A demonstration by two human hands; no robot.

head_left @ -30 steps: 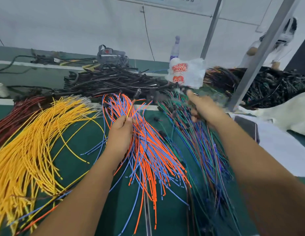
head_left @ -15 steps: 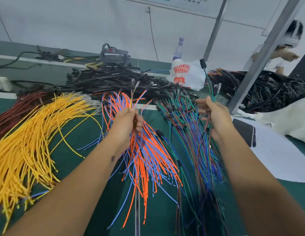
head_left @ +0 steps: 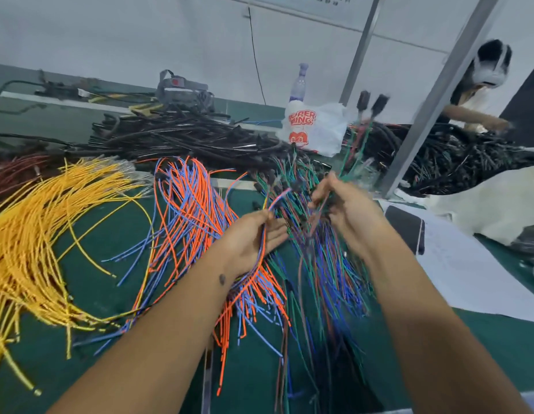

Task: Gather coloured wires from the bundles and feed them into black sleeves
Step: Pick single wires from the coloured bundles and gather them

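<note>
Bundles of wires lie fanned on the green table (head_left: 104, 234): yellow wires (head_left: 36, 234) at left, orange and blue wires (head_left: 188, 201) in the middle, green, blue and purple wires (head_left: 328, 273) at right. My left hand (head_left: 254, 240) pinches a few orange, blue and yellow wires, fingers partly spread. My right hand (head_left: 343, 210) grips green and dark wires whose black connectors (head_left: 371, 104) stick up above it. A heap of black sleeves (head_left: 182, 135) lies behind the bundles.
Dark red wires (head_left: 15, 174) sit at far left. A white plastic bag (head_left: 316, 127) and bottle (head_left: 300, 82) stand at the back. A metal post (head_left: 433, 94) rises at right, with another black heap (head_left: 457, 156) and a person behind it. White paper (head_left: 457, 264) lies right.
My left hand has moved right with its few wires, toward my right hand. My right hand has lifted connector-ended wires out of the green and blue bundle.
</note>
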